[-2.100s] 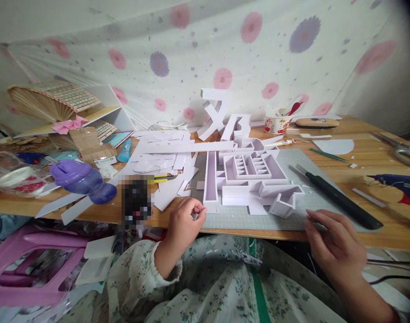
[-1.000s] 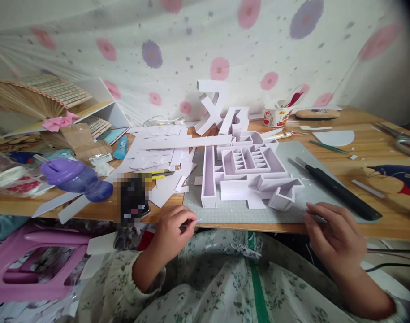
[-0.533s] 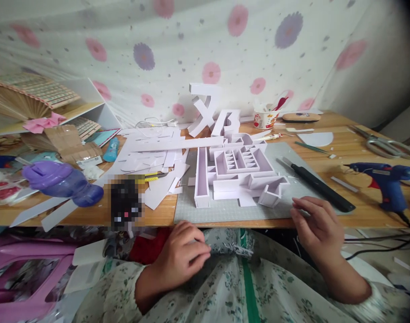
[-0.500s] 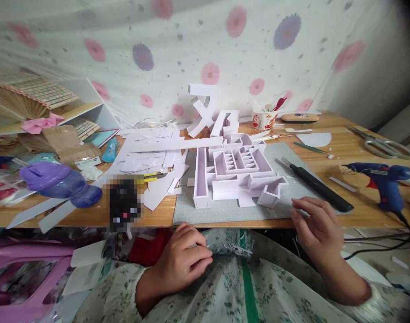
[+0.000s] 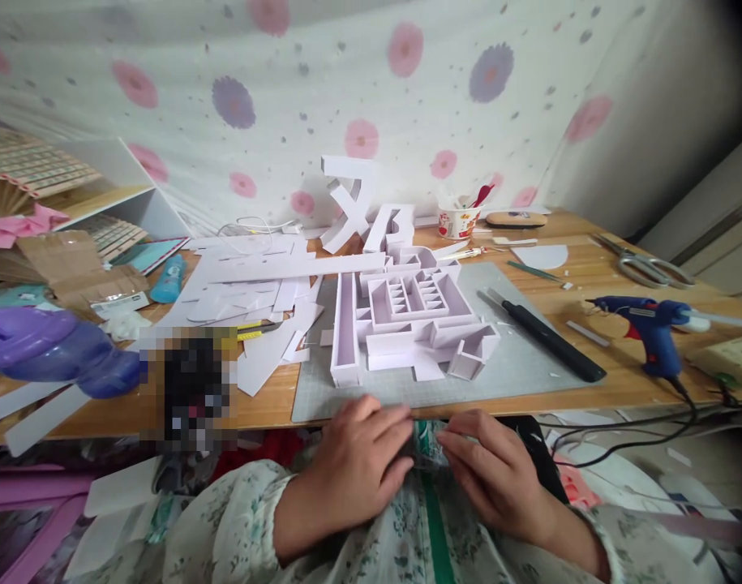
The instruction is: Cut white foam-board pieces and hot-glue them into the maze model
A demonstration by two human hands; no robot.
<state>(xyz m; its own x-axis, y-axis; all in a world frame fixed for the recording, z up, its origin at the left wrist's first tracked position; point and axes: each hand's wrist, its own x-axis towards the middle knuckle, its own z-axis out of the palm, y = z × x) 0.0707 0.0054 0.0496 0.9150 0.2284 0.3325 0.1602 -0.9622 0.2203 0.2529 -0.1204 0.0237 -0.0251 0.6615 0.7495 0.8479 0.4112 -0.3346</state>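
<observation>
My left hand (image 5: 367, 454) hovers over my lap by the table's front edge, its fingers loosely stretched and somewhat blurred. Across a small gap, my right hand (image 5: 492, 466) has its fingers bent a little and apart. I see nothing held in either hand. Just beyond them, a model of white foam board walls (image 5: 422, 304), with rows of small slats inside, stands on a grey cutting mat (image 5: 322, 401). Behind it rise upright white foam board characters (image 5: 349, 199). A black-handled cutter (image 5: 550, 337) lies on the mat's right side.
At right are a blue glue gun (image 5: 647, 324) with its cable and large scissors (image 5: 641, 264). White board sheets (image 5: 249, 284), a yellow knife (image 5: 255, 330) and a purple bottle (image 5: 60, 349) lie left. A paper cup (image 5: 457, 221) of tools stands at the back.
My right hand has moved left and down from the mat's edge to my lap, close to my left hand. The left hand has shifted slightly right. The view has turned right.
</observation>
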